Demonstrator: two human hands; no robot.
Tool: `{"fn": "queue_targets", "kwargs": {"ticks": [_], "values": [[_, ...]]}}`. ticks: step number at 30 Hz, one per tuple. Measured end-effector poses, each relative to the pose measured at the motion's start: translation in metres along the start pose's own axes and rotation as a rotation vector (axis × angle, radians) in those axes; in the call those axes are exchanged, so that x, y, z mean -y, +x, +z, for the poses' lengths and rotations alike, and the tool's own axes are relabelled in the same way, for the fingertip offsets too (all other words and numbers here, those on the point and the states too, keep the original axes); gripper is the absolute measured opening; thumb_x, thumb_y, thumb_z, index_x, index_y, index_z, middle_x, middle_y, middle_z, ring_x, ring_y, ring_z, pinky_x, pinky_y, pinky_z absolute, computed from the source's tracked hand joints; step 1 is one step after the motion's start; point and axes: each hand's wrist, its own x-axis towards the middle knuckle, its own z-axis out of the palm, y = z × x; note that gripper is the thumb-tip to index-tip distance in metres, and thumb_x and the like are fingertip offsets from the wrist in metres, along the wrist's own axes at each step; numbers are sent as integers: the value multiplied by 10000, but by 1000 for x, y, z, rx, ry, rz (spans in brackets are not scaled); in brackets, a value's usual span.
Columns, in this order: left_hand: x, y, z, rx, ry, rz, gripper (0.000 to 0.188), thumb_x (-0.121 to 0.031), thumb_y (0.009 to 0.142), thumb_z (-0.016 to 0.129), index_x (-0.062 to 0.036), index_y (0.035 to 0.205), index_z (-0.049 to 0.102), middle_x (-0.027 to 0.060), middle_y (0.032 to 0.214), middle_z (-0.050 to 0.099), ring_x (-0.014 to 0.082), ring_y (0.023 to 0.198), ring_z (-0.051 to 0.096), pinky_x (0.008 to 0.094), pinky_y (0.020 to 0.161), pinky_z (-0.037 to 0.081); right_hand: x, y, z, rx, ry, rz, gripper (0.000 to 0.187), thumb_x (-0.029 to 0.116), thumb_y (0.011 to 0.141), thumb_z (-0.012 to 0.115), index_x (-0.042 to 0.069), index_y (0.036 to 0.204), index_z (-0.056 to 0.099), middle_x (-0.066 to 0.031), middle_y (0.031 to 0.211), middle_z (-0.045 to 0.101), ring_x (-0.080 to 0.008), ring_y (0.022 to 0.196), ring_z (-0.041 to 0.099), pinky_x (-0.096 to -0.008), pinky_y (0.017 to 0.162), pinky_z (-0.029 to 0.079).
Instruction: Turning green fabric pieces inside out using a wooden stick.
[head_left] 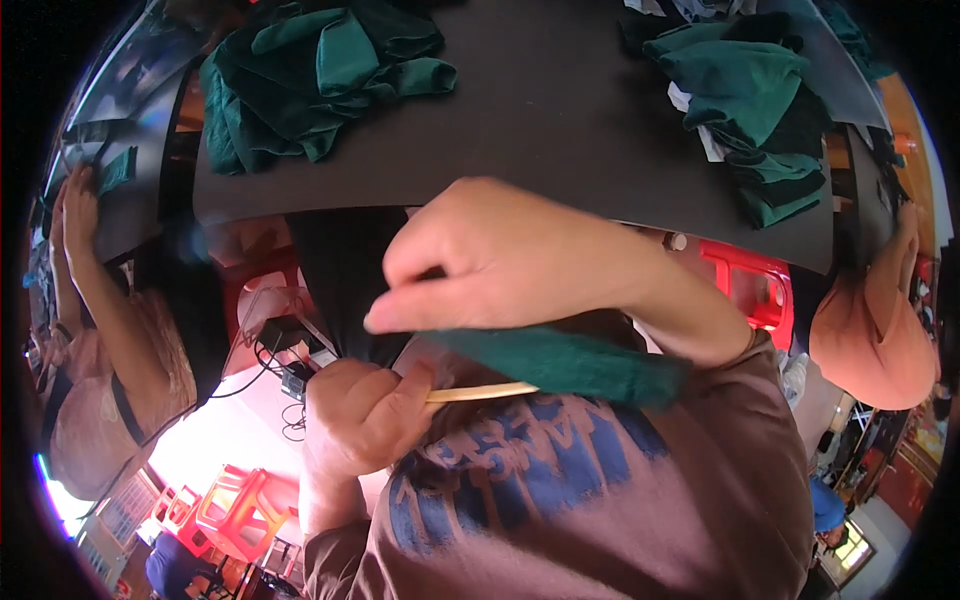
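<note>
In front of my chest, my left hand (pixel 365 415) is closed round one end of a thin, pale, wood-coloured stick (pixel 482 393). The stick's other end meets a narrow strip of dark green cloth (pixel 575 365), which hangs to the right and is smeared by motion. Whether the stick goes inside the cloth or behind it, I cannot tell. Just above the strip is my right hand (pixel 480 260), its fingers curled in toward the thumb. The strip's upper left end runs up to the underside of this hand; what its fingers hold is hidden.
Ahead stands a dark table (pixel 520 140) with a green cloth heap (pixel 320 75) at its left and another green pile (pixel 745 90) at its right. People sit close by on both sides. Cables (pixel 275 370) and red stools (pixel 240 510) are lower left; a red stool (pixel 745 280) is right.
</note>
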Motion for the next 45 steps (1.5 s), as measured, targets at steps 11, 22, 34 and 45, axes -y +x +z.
{"fn": "queue_targets", "kwargs": {"ticks": [11,22,34,45], "values": [[-2,-6,23,-78,-270,-178,102,-83,726,618,-11,785,576,100,638,563,271,529,557,337,487,436,-35,-6,47,-157,134,186,447,434,851,466,23,744,605,-167,722,579,-313,717,571,-384,657,442],[-9,-15,27,-70,-762,-641,196,-181,842,550,2,826,619,108,671,594,212,591,595,270,547,444,-15,-37,32,-575,294,-224,708,597,872,214,-17,862,567,-126,811,558,-208,770,537,-307,691,430],[-12,-17,33,-48,-1052,-667,291,-262,884,521,7,860,630,25,580,516,77,481,460,214,463,355,-22,-36,36,-792,-126,-504,436,337,925,373,-52,844,552,-110,690,556,-239,560,521,-332,524,426],[-15,-17,38,-61,-1080,-666,359,-313,883,511,27,829,610,12,555,482,69,478,421,211,459,327,-16,-43,31,-833,180,-332,413,315,925,361,-36,796,537,-103,685,543,-191,540,501,-300,492,394]]}}
